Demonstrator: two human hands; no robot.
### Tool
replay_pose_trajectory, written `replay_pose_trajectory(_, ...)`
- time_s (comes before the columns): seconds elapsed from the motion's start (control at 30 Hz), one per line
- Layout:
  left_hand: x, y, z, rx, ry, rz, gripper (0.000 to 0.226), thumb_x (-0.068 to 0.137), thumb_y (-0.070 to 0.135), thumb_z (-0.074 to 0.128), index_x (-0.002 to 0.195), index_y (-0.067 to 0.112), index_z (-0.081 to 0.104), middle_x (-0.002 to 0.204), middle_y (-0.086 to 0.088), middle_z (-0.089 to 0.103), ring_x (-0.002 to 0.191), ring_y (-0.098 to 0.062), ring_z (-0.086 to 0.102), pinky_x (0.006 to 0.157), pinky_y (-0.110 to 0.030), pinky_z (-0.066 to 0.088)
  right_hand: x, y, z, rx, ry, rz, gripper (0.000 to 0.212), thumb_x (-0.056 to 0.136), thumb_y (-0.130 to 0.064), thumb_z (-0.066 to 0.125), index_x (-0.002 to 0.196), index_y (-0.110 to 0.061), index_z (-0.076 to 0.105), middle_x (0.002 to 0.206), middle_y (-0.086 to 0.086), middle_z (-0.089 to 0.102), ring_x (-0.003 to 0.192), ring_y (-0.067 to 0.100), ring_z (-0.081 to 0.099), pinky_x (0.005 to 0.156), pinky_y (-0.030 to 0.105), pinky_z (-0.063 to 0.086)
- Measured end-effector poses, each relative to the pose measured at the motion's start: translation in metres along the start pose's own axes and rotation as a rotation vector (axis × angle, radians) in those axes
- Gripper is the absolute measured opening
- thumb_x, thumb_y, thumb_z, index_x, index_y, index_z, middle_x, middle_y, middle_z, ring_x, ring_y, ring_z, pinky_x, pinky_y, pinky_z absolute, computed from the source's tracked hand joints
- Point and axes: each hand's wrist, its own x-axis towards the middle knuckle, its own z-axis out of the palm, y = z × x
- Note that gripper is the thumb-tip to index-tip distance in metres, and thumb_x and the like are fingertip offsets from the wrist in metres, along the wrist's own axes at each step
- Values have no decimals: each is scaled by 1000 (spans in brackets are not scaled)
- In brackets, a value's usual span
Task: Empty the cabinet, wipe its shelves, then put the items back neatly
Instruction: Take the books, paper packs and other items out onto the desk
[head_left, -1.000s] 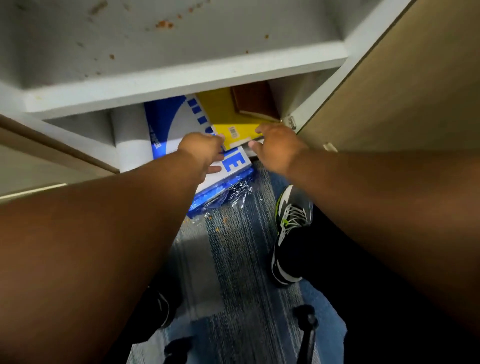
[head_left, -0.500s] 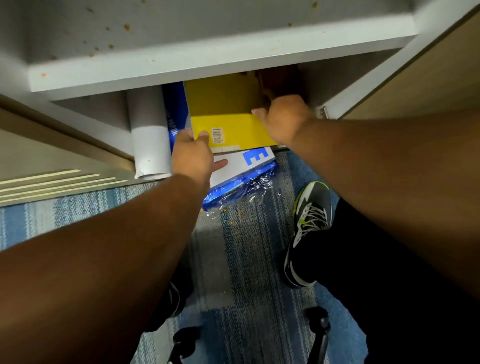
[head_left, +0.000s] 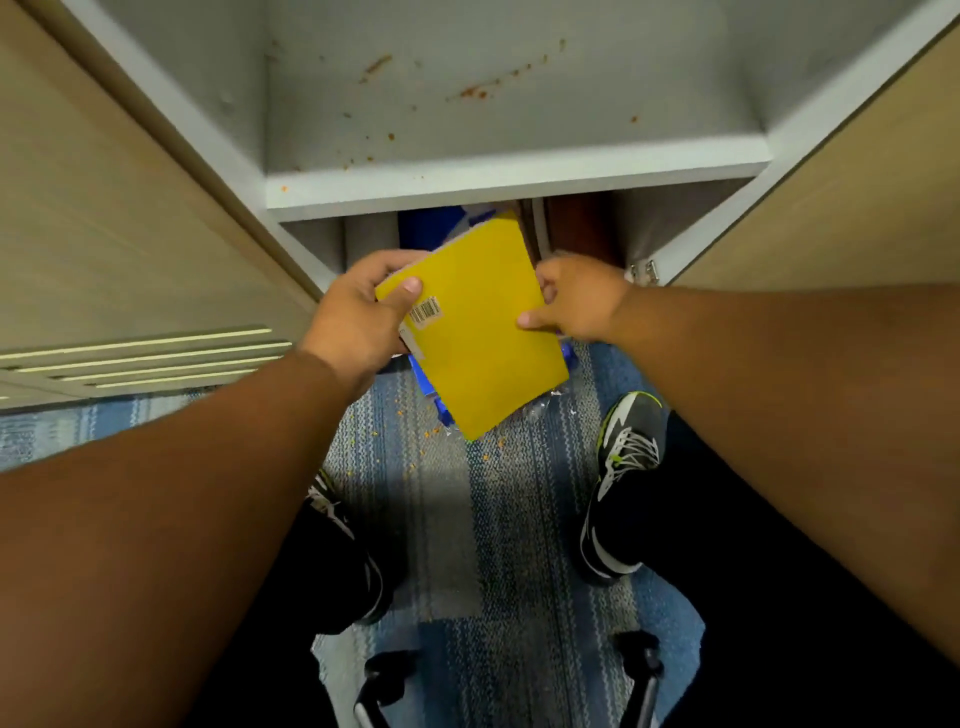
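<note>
A yellow book (head_left: 475, 332) with a barcode sticker is held tilted in front of the cabinet's bottom compartment, out over the carpet. My left hand (head_left: 358, 312) grips its left edge with the thumb on the cover. My right hand (head_left: 576, 301) pinches its right edge. Behind the book, a blue and white package (head_left: 428, 221) and a brown item (head_left: 576, 223) lie in the bottom compartment, mostly hidden. The grey shelf (head_left: 509, 179) above them is bare and speckled with orange-brown crumbs.
Both cabinet doors (head_left: 104, 208) stand open at left and right. Crumbs lie on the blue striped carpet (head_left: 467, 519) below the book. My two shoes (head_left: 623, 467) flank that spot, and chair legs (head_left: 644, 670) show at the bottom.
The yellow book has come out of the bottom compartment and now hangs tilted over the carpet in both hands. My view has risen, showing the whole crumb-speckled shelf.
</note>
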Motion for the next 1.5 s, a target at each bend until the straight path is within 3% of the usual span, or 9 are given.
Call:
replay_pose_trajectory(0.1,-25,13,-3,-79,34,30,32,100,9,60,123,31,57,105,0,71,95,-19,71,78,-41,61,-38,-5,2,123,36,-51,49,88,-17,77,134,-15,60,131,7,64,117,24,61,99,43,51)
replay_pose_trajectory(0.2,-52,32,1,-98,73,53,33,96,10,65,126,20,57,105,0,74,92,-13,72,71,-32,57,-76,-15,0,239,110,-80,48,92,-13,71,138,-16,56,134,7,62,117,20,59,100,45,51)
replay_pose_trajectory(0.37,-105,62,10,-33,49,72,32,96,8,65,127,17,62,121,-3,70,111,-19,67,96,-39,55,-140,-52,-26,447,231,-159,39,96,-8,65,126,-29,54,122,4,64,114,28,63,92,52,56)
replay_pose_trajectory(0.73,-188,171,15,-31,66,318,26,99,13,62,109,37,64,109,16,70,104,-8,67,93,-34,53,-261,-113,-87,409,485,-306,23,95,-20,67,117,-27,61,106,-4,68,98,21,67,81,41,60)
replay_pose_trajectory(0.9,-211,238,16,0,70,448,25,99,19,62,112,41,63,115,17,69,109,-8,64,97,-37,52,-297,-130,-118,290,562,-314,32,97,-30,65,128,-30,59,119,-2,67,105,19,65,91,48,57)
replay_pose_trajectory(1.07,-224,314,21,46,81,593,27,100,20,62,118,39,59,119,13,69,113,-14,65,100,-40,53,-322,-156,-162,318,696,-444,17,99,-30,61,106,-45,56,115,-10,68,101,13,65,90,47,57)
replay_pose_trajectory(1.23,-230,395,27,352,85,691,76,93,19,72,150,36,24,139,10,50,127,-19,53,111,-44,44,-349,-194,-228,450,842,-534,17,100,-23,61,115,-28,55,120,1,69,104,18,66,86,53,58)
replay_pose_trajectory(1.37,-225,453,36,359,220,798,95,95,7,66,150,56,6,139,2,53,110,-26,64,92,-50,57,-368,-228,-295,390,1001,-579,22,99,-30,61,121,-26,57,120,0,67,105,24,66,80,52,60)
replay_pose_trajectory(1.5,-208,501,46,316,337,857,90,97,9,64,146,62,11,143,-2,51,98,-27,68,79,-46,62,-374,-265,-354,273,1191,-508,49,97,-36,63,141,-20,50,127,1,59,113,23,61,87,38,53)
